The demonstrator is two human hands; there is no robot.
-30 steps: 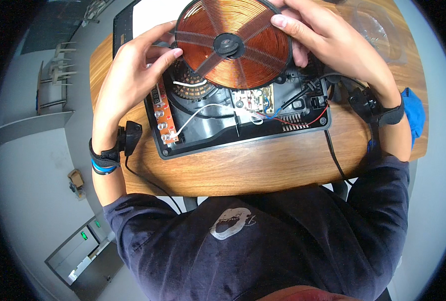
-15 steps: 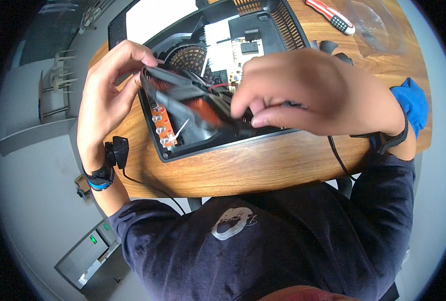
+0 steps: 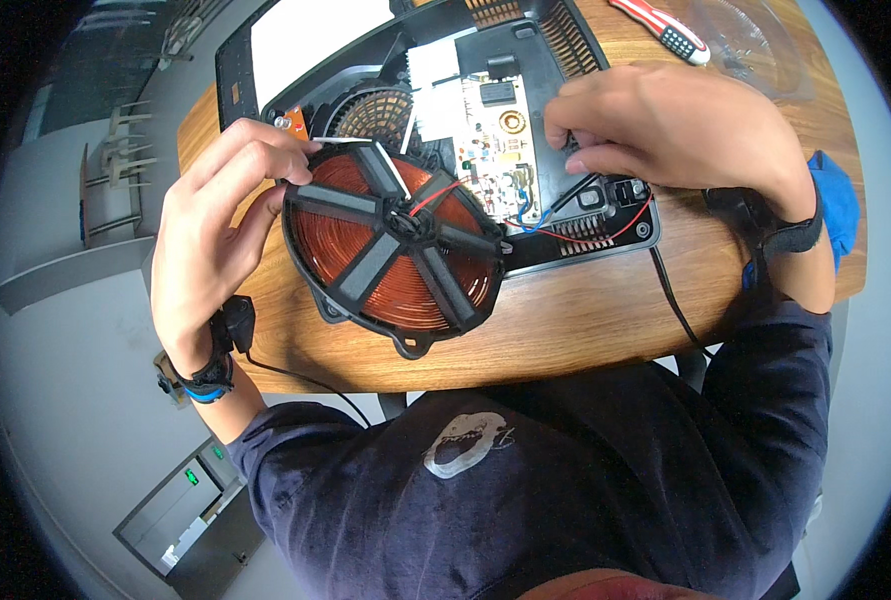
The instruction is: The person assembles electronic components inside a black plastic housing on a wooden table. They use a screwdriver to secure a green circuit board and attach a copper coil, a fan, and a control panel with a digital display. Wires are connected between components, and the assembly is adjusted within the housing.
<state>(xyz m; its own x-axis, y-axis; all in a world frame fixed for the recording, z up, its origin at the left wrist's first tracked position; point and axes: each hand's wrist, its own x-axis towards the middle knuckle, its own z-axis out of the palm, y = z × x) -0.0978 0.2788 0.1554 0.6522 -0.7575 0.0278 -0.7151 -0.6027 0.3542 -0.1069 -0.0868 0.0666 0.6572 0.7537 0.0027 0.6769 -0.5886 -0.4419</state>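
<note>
A round copper coil disc (image 3: 390, 255) in a black spoked frame lies flipped over the near left corner of an opened black cooker base (image 3: 605, 225). My left hand (image 3: 215, 225) grips the disc's left rim with fingers and thumb. Red and white wires run from the disc's hub to the green circuit board (image 3: 495, 150) inside the base. My right hand (image 3: 675, 125) rests on the base's right side, fingertips pinched at a black wire next to the board. A black fan (image 3: 370, 115) sits in the base behind the disc.
The base stands on a round wooden table (image 3: 565, 320). A white-topped panel (image 3: 305, 40) lies at the back left. A red-handled screwdriver (image 3: 660, 30) and a clear dish (image 3: 750, 45) lie at the back right. A blue cloth (image 3: 835, 200) sits at the right edge. A black cable (image 3: 670, 295) hangs off the front.
The coil disc has been turned over, from copper face up above the base to spoked underside up at the left. My right hand let go of it and moved onto the base.
</note>
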